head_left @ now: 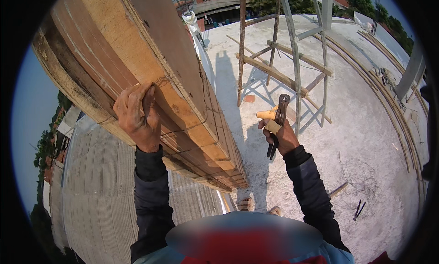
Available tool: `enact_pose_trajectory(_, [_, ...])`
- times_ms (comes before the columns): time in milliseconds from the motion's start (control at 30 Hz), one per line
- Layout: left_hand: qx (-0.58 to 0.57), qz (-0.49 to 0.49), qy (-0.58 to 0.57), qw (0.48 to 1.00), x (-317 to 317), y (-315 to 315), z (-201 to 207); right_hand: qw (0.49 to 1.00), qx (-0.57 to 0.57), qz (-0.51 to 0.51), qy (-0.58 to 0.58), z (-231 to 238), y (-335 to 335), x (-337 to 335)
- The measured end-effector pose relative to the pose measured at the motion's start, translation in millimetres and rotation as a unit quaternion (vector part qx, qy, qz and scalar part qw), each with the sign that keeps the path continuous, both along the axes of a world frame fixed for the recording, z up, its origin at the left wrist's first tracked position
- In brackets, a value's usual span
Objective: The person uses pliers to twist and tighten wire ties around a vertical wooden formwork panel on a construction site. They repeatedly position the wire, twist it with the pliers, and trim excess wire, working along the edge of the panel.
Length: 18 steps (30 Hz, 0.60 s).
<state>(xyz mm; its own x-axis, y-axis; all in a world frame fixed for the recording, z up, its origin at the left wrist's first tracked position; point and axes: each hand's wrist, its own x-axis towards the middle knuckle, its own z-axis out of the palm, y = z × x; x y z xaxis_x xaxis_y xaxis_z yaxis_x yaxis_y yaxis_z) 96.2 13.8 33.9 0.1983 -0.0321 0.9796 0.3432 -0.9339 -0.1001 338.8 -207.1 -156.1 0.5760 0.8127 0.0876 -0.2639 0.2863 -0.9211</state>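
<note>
A tall wooden form of planks and boards, tied round with wire, rises tilted in the picture on my left. Against its edge, my left hand is closed in a pinch, with thin dark wire at the fingertips. My right hand is apart from the form, gripping dark metal pincers with the jaws up and the handles below the palm. A short, tapered, light-orange piece sticks out beside the pincers in the same hand; its far end is hidden. A tan wrap shows on a right finger.
A timber and metal frame stands ahead on the pale floor. Long poles lie at right. Loose wire, a wood stick and a dark two-legged tool lie nearer. Corrugated roofing spreads below left.
</note>
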Motion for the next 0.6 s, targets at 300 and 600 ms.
enact_pose_trajectory(300, [0.028, -0.002, -0.002, 1.0, 2, -4, 2, 0.993, 0.029, 0.044, -0.101, 26, 184, 45])
enact_pose_trajectory(600, [0.043, -0.014, 0.016, 0.999, -3, 2, 3, 0.988, -0.018, 0.1, -0.114, 14, 237, 41])
